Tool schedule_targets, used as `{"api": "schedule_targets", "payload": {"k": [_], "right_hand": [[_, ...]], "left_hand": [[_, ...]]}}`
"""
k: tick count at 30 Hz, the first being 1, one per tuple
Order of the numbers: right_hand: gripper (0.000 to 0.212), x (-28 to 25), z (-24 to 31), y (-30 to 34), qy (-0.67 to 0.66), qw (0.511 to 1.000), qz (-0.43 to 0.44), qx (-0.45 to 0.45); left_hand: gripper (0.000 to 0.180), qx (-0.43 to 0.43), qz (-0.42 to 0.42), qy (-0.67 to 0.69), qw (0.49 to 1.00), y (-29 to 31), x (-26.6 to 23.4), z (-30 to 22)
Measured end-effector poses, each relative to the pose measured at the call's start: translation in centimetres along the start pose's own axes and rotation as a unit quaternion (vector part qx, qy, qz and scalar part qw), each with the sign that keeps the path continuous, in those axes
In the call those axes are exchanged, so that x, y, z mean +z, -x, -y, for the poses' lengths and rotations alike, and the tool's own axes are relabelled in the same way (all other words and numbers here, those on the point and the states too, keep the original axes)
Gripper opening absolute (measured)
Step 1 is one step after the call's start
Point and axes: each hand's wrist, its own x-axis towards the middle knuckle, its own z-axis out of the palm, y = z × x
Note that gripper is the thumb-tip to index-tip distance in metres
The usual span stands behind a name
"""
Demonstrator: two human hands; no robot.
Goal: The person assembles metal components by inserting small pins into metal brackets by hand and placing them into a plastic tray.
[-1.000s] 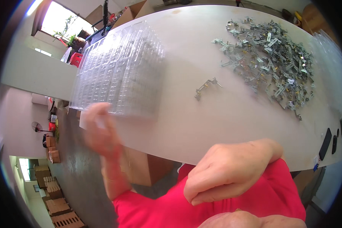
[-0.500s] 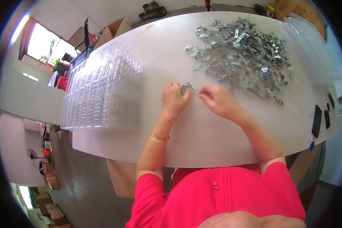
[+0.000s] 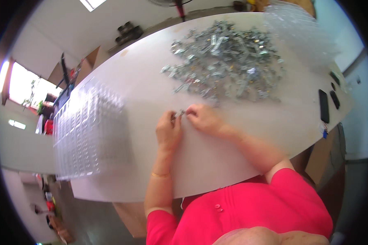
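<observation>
My left hand (image 3: pixel 169 131) is closed around a small silver metal hinge-like part (image 3: pixel 181 113) over the middle of the table. At the part's right end, the fingertips of my right hand (image 3: pixel 204 118) are pinched together against it. Motion smears the part, so its exact shape cannot be made out. Beyond my hands spreads a heap of similar silver metal parts (image 3: pixel 229 61), some with brass-coloured bits. To the left of my left hand stands a stack of clear plastic trays (image 3: pixel 86 130) with moulded compartments.
More clear plastic trays or sheets (image 3: pixel 298 32) lie at the far right of the white table (image 3: pixel 216 163). Near the right edge are a black phone (image 3: pixel 323 105) and a smaller dark object (image 3: pixel 334 99). A cardboard box (image 3: pixel 129 216) is below the front edge.
My right hand has come over to the metal part in my left hand, and its fingertips now meet it. The whole view has shifted and tilted.
</observation>
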Motion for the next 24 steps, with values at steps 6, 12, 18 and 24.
{"api": "schedule_targets", "payload": {"k": [6,12,18,24], "right_hand": [[0.020,0.1,0.4,-0.1,-0.147,0.973,0.075,0.160],[0.027,0.2,-1.3,0.5,-0.336,0.926,0.119,0.123],[0.024,-1.1,-2.0,0.5,-0.425,0.868,0.159,0.200],[0.014,-1.2,-1.8,0.7,-0.389,0.891,0.123,0.198]], "left_hand": [[0.018,-0.019,0.020,0.082,0.996,1.0,-0.1,0.2],[0.021,0.095,0.034,0.042,0.994,1.0,0.0,-0.2],[0.021,0.120,0.035,0.060,0.990,1.0,-0.1,-1.0],[0.025,0.162,0.036,0.069,0.984,0.9,-0.1,-1.5]]}}
